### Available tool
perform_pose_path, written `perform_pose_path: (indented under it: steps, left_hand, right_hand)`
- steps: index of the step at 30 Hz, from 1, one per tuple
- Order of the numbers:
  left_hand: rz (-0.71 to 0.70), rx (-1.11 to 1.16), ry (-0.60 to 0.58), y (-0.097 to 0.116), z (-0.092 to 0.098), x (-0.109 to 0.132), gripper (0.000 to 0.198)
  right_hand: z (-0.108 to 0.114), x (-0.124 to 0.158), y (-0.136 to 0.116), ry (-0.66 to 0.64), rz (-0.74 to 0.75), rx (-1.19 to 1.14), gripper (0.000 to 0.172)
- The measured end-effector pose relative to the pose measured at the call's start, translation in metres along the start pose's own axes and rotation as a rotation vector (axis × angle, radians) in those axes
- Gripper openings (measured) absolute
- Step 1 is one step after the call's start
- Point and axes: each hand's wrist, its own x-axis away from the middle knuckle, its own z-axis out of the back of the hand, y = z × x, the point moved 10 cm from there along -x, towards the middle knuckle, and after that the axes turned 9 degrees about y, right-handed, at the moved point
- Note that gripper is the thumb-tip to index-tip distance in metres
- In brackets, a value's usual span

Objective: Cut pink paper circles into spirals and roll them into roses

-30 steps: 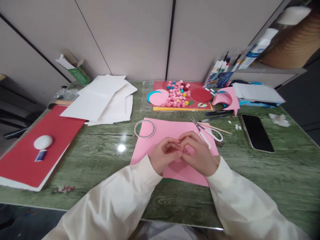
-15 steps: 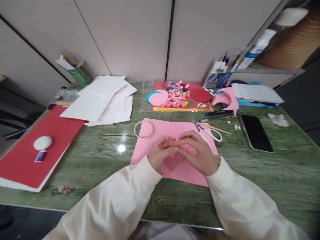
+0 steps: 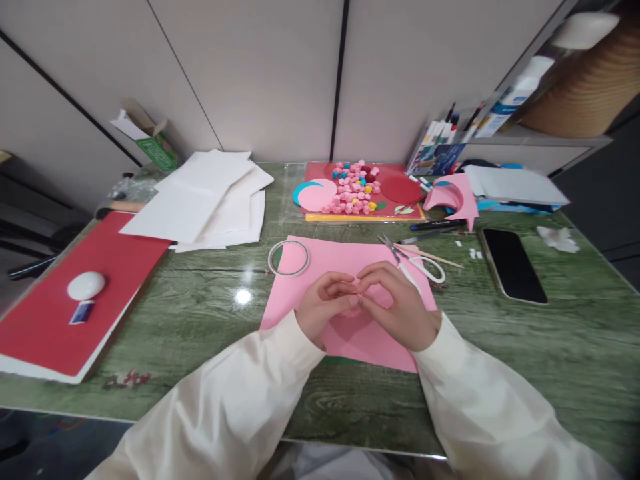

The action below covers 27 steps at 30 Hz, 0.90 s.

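Observation:
Over a pink sheet of paper (image 3: 290,300), my left hand (image 3: 327,303) and my right hand (image 3: 397,307) meet at the fingertips. Both are closed in a pinch on a small pink paper piece (image 3: 359,289), mostly hidden by the fingers. A roll of tape (image 3: 271,259) lies across the sheet's far left corner. Scissors with white handles (image 3: 429,269) rest at its far right corner, beside a thin wooden stick (image 3: 445,259).
Behind the sheet, pink, blue and yellow paper balls (image 3: 350,193) lie on red paper. White sheets (image 3: 195,197) are piled back left. A white rounded object (image 3: 86,286) sits on a red sheet (image 3: 45,320). At right lies a phone (image 3: 514,267), near pink paper scraps (image 3: 465,193).
My right fingers have shifted slightly, rising and curling at the fingertips around the small pink paper piece. My left hand stays nearly in place.

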Motion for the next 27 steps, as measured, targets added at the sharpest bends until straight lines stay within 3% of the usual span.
perform_pose_path:
  steps: [15, 21, 27]
  left_hand:
    - [-0.009, -0.023, -0.008, -0.001, 0.000, -0.001, 0.028]
    - [-0.016, -0.021, -0.013, 0.000, 0.001, -0.002, 0.025]
    - [-0.024, -0.035, -0.001, 0.001, 0.001, 0.000, 0.024]
  right_hand:
    - [-0.007, 0.001, -0.003, -0.067, 0.012, -0.015, 0.012]
    - [-0.012, 0.005, -0.004, -0.128, 0.071, -0.005, 0.025]
    - [-0.006, 0.003, -0.002, -0.061, 0.078, 0.053, 0.018]
